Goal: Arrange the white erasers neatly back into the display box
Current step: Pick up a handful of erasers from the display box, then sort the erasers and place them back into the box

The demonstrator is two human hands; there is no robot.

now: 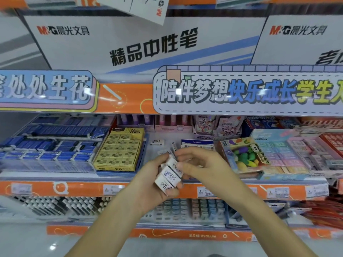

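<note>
Head view looks at a shop shelf [167,189] with an orange front edge, both hands raised before it. Three white erasers [169,176] sit stacked in the left hand [157,184], which grips them from below and behind, fingers curled round the lowest one. Each eraser is a small white block in a paper sleeve with dark printed characters and a little blue mark. The right hand [202,168] is bent over the top of the stack, its fingertips [182,170] touching the upper eraser; whether it pinches that eraser or only steadies it cannot be told. One more white eraser [157,142] lies alone on the pale shelf floor behind the hands, and a couple of others lie just past the fingers, too blurred to count surely. A white display box [197,143] with a blue top band stands near them, just right of the lone eraser. Left of this gap sits one yellow box of 2B erasers [118,151]
</note>
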